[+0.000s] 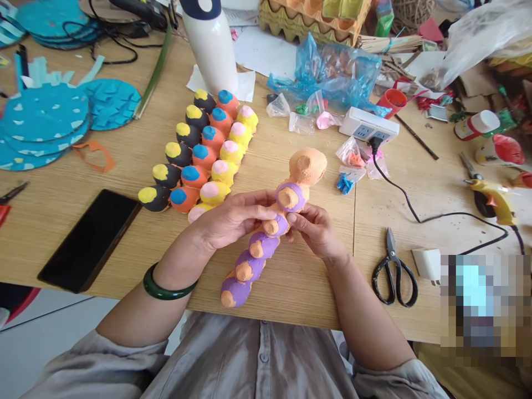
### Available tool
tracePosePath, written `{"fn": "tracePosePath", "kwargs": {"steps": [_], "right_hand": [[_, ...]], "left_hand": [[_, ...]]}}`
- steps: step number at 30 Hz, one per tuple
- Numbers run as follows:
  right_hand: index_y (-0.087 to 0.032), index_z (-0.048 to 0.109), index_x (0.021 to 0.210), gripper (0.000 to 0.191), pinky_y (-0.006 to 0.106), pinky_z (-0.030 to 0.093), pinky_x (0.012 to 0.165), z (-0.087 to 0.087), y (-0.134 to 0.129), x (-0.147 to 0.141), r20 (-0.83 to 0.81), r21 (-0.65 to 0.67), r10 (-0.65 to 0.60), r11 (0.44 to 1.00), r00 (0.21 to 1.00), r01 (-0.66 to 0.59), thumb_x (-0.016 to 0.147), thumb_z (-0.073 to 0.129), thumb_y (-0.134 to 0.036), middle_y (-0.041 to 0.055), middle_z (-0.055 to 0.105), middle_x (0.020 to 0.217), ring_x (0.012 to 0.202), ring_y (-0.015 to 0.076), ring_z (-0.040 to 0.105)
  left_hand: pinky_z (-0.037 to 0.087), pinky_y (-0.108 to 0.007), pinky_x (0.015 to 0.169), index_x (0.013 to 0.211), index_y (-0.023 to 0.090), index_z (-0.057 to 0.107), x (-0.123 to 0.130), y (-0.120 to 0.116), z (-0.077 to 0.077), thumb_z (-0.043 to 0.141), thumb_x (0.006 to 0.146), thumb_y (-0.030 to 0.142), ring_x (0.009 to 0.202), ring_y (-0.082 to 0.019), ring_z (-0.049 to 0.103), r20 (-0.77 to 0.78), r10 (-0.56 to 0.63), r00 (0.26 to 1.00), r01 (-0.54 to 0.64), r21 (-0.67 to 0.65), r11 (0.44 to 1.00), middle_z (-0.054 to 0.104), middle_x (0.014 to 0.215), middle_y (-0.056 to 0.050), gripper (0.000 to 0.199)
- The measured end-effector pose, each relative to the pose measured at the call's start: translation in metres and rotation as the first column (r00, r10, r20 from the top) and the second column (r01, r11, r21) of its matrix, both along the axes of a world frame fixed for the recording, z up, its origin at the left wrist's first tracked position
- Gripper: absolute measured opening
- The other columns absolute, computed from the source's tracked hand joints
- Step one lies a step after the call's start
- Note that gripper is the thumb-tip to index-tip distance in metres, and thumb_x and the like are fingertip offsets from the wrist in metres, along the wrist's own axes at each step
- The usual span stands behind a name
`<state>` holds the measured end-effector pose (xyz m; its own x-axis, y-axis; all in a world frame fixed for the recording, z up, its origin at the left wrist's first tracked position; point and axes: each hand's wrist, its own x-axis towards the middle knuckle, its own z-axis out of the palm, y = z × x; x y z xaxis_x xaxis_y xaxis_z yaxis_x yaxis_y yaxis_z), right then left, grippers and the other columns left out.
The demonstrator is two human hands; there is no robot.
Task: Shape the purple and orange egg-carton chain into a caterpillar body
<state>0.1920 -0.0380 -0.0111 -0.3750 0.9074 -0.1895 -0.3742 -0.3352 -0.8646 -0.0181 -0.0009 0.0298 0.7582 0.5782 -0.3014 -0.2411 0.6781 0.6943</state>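
Between left hand point(230, 219) and right hand point(313, 233), both curled closed around it: painted egg-carton chain point(255, 260), likely light, stiff, crushable; hold mid-body, gently.

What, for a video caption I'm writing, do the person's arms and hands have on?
The left hand and right hand are bare, without gloves. The left one has a glossy dark green bangle at the wrist; the arms come out of loose grey sleeves.

Long wooden workbench point(291, 296), light colour, grain visible along top. Thin dark seam point(354, 221) runs across top between two panels. Below front edge on left side, pale smooth floor point(45, 346). Low at right, yellowish surface point(469, 374), hard to tell what. Light soft and even, shadows weak.
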Motion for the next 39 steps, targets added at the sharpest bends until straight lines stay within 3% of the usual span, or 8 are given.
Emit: {"fn": "tracePosePath", "kwargs": {"steps": [3,7,13,16,22,29,32,39], "right_hand": [[-0.019,0.079,0.089,0.035,0.024,0.053,0.057,0.000,0.000,0.000,-0.015,-0.001,0.005,1.000,1.000,-0.005,0.082,0.094,-0.050,0.0001,0.070,0.079,0.065,0.0109,0.059],[-0.019,0.080,0.088,0.033,0.023,0.052,0.057,0.001,-0.001,0.002,-0.025,-0.004,0.001,1.000,1.000,-0.002,0.083,0.094,-0.048,0.0002,0.071,0.078,0.064,0.0106,0.059],[-0.019,0.080,0.086,0.037,0.025,0.052,0.057,0.004,0.000,0.005,0.020,0.019,0.015,1.000,1.000,-0.015,0.079,0.096,-0.052,-0.0002,0.068,0.075,0.064,0.0114,0.056],[-0.020,0.080,0.086,0.037,0.025,0.052,0.057,0.004,0.001,0.006,0.034,0.030,0.020,0.999,0.999,-0.021,0.078,0.096,-0.053,0.0001,0.067,0.075,0.064,0.0119,0.055],[-0.019,0.082,0.085,0.035,0.024,0.051,0.056,0.002,0.002,0.009,0.006,0.031,0.037,0.999,0.999,-0.037,0.078,0.097,-0.051,0.0000,0.069,0.074,0.062,0.0108,0.056],[-0.019,0.081,0.085,0.040,0.024,0.051,0.052,0.002,0.004,0.010,-0.029,-0.012,0.041,0.999,0.999,-0.042,0.073,0.099,-0.052,-0.0006,0.069,0.072,0.059,0.0108,0.057],[-0.019,0.081,0.084,0.037,0.023,0.051,0.052,0.002,0.004,0.010,-0.021,0.006,0.031,1.000,0.999,-0.031,0.076,0.097,-0.051,-0.0007,0.069,0.072,0.059,0.0103,0.057],[-0.018,0.079,0.084,0.041,0.024,0.054,0.057,-0.001,0.004,0.006,0.066,0.045,0.086,0.995,0.994,-0.090,0.080,0.094,-0.056,0.0005,0.069,0.076,0.064,0.0116,0.058]], "left_hand": [[0.063,-0.041,0.091,0.110,0.022,0.081,0.001,-0.001,-0.001,0.078,0.090,0.018,0.079,-0.020,0.070,-0.011,0.037,0.999,-0.037,-0.010,0.999,0.074,0.084,-0.002,0.021],[0.063,-0.043,0.095,0.115,0.022,0.081,-0.001,0.001,-0.003,0.081,0.088,0.019,0.085,-0.021,0.070,-0.003,0.018,1.000,-0.019,-0.011,1.000,0.077,0.098,-0.005,0.027],[0.061,-0.049,0.102,0.113,0.022,0.083,-0.001,0.001,-0.004,0.083,0.086,0.017,0.081,-0.019,0.070,0.057,0.002,0.998,0.000,-0.028,1.000,0.076,0.091,-0.003,0.027],[0.062,-0.045,0.100,0.112,0.021,0.083,-0.001,0.001,-0.005,0.081,0.087,0.014,0.078,-0.017,0.071,0.074,-0.002,0.997,0.003,-0.018,1.000,0.077,0.090,-0.003,0.026],[0.060,-0.045,0.104,0.124,0.020,0.081,-0.006,0.002,-0.013,0.082,0.089,0.016,0.103,-0.026,0.080,0.077,-0.022,0.997,0.019,0.042,0.999,0.083,0.110,-0.009,0.035],[0.062,-0.045,0.103,0.126,0.021,0.080,-0.005,0.001,-0.016,0.082,0.091,0.018,0.109,-0.028,0.080,0.093,-0.004,0.996,-0.004,0.086,0.996,0.084,0.119,-0.011,0.035],[0.064,-0.043,0.099,0.122,0.020,0.082,-0.001,0.001,-0.013,0.080,0.090,0.018,0.105,-0.026,0.079,0.090,0.059,0.994,-0.064,0.055,0.996,0.084,0.115,-0.009,0.033],[0.065,-0.040,0.086,0.102,0.018,0.081,0.006,-0.002,-0.008,0.081,0.085,0.017,0.073,-0.017,0.070,0.016,0.043,0.999,-0.043,0.014,0.999,0.077,0.087,-0.002,0.017]]}}
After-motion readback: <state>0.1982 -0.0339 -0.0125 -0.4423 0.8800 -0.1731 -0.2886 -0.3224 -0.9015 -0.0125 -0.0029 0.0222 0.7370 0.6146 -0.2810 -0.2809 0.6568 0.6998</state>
